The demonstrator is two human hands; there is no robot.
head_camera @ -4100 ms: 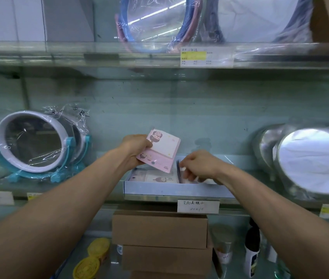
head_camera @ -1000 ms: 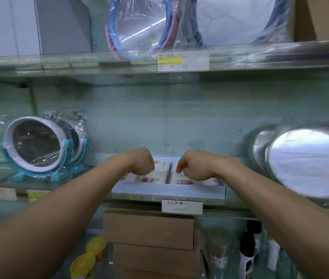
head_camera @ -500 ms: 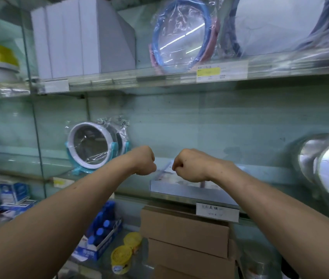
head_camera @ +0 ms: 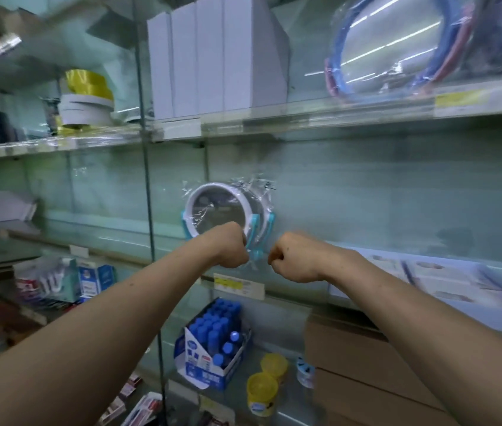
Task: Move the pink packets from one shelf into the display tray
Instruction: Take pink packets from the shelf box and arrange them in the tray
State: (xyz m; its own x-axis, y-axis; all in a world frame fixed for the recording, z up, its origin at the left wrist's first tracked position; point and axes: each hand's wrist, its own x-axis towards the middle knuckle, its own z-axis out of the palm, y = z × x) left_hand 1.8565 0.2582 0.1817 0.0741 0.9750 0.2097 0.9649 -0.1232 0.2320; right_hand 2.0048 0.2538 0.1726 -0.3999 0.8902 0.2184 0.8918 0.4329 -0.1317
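Pale pink packets (head_camera: 446, 273) are lying flat in the display tray (head_camera: 501, 318), way over on the right of the head view. That corner is smeared with blur, so it's impossible to count them or read the print. The tray is a whitish, low-walled box sitting on the glass shelf (head_camera: 299, 298), and the person's right forearm crosses in front of its near wall.

Both arms are stretched out in front of the person, at about the level of that shelf. The left hand (head_camera: 231, 245) is balled into a fist, fingers curled right in, nothing in it. Same deal with the right hand (head_camera: 292, 259): a tight fist, empty. The two fists are near each other, knuckles facing, with a small gap between them, so not touching. Neither one is anywhere on the tray or the packets; they're well off to the left of it.

Right behind the fists there's a round mirror (head_camera: 219, 210) with a white rim and a teal stand, wrapped in crinkly clear plastic. Just below the hands a yellow and white price label (head_camera: 239, 285) sticks to the shelf edge.

The shelf above has a row of plain white boxes (head_camera: 213, 56). Lower down there's a carton of blue-capped bottles (head_camera: 213, 342), a couple of yellow-lidded jars (head_camera: 262, 392), and brown cardboard boxes (head_camera: 366, 364) stacked under the tray.
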